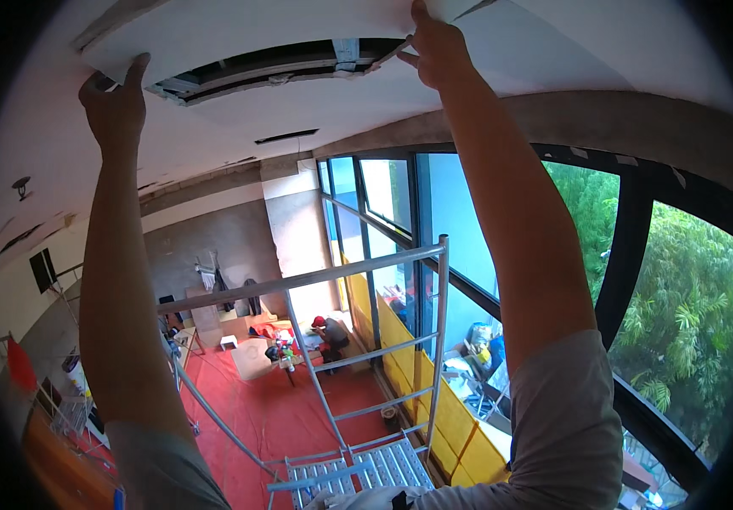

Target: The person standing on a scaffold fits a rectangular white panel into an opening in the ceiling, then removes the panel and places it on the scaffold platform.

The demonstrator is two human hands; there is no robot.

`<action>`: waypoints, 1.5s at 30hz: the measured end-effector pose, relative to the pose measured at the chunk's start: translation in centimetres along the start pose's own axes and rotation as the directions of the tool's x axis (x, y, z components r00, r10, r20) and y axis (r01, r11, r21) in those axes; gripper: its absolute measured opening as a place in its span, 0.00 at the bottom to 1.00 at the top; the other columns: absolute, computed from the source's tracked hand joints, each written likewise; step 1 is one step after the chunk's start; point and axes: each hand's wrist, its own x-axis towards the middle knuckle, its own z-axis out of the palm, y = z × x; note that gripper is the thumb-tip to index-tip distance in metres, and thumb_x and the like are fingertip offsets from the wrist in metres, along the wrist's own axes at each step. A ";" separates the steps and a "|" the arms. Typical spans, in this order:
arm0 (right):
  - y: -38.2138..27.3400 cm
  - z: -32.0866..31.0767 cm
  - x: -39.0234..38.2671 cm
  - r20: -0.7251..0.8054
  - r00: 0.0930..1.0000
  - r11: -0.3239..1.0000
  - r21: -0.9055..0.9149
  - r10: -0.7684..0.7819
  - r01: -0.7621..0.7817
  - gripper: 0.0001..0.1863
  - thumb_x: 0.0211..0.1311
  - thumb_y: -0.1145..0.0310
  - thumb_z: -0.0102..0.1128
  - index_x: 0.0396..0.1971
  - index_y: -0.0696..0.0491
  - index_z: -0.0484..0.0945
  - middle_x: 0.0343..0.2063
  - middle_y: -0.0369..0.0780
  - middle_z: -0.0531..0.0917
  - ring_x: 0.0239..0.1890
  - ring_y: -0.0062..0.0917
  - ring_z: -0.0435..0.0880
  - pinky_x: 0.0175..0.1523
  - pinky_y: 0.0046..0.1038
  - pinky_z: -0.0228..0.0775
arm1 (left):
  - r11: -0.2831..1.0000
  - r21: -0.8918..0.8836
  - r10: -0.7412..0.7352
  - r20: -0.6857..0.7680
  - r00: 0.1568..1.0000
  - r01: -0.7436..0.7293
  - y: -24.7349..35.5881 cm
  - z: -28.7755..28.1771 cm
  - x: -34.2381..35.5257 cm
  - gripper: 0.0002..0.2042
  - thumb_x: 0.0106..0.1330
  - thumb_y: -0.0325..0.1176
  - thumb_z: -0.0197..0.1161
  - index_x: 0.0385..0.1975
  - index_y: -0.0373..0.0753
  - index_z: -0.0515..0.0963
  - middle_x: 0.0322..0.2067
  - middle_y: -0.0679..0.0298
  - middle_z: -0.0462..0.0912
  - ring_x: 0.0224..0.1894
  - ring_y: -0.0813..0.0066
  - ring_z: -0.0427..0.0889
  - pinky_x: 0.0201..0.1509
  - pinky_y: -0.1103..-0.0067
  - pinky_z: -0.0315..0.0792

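My arms are raised to the white ceiling. My left hand grips the near edge of a white board at the upper left, thumb up against it. My right hand holds the same board at its right side, at the top of the view, with fingers curled at the edge. Between my hands is a long dark opening with rough cut edges and some framing showing inside.
A metal scaffold rail with ladder rungs and perforated platform stands below me. Far down, a person in a red cap crouches among materials on red floor covering. Tall windows and yellow panels line the right.
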 end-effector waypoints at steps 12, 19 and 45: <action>0.1 -2.5 0.4 -0.096 0.995 0.996 -0.083 0.011 -0.019 0.41 0.69 0.39 0.56 0.64 0.61 0.64 0.52 0.48 0.73 0.55 0.39 0.74 0.56 0.46 0.77 | 0.995 -0.095 -0.050 -0.067 0.997 0.043 3.4 0.9 -2.0 0.46 0.52 0.59 0.77 0.57 0.24 0.65 0.55 0.47 0.76 0.57 0.59 0.80 0.60 0.71 0.73; 0.3 -3.1 2.0 0.014 0.999 0.995 -0.093 0.030 -0.029 0.43 0.66 0.40 0.61 0.65 0.62 0.64 0.54 0.49 0.74 0.56 0.39 0.74 0.53 0.48 0.78 | 1.000 0.017 0.000 -0.061 0.998 0.001 -0.2 0.9 -0.8 0.41 0.51 0.58 0.78 0.52 0.28 0.71 0.48 0.49 0.80 0.52 0.57 0.81 0.58 0.68 0.73; -1.3 -0.2 -0.6 -0.069 0.998 0.999 0.032 0.004 -0.002 0.46 0.68 0.44 0.61 0.71 0.64 0.56 0.69 0.51 0.62 0.68 0.46 0.68 0.67 0.47 0.70 | 0.960 -0.212 -0.180 0.023 0.983 0.181 -1.2 -1.3 -0.5 0.14 0.61 0.47 0.68 0.32 0.41 0.88 0.31 0.55 0.88 0.36 0.57 0.87 0.45 0.67 0.78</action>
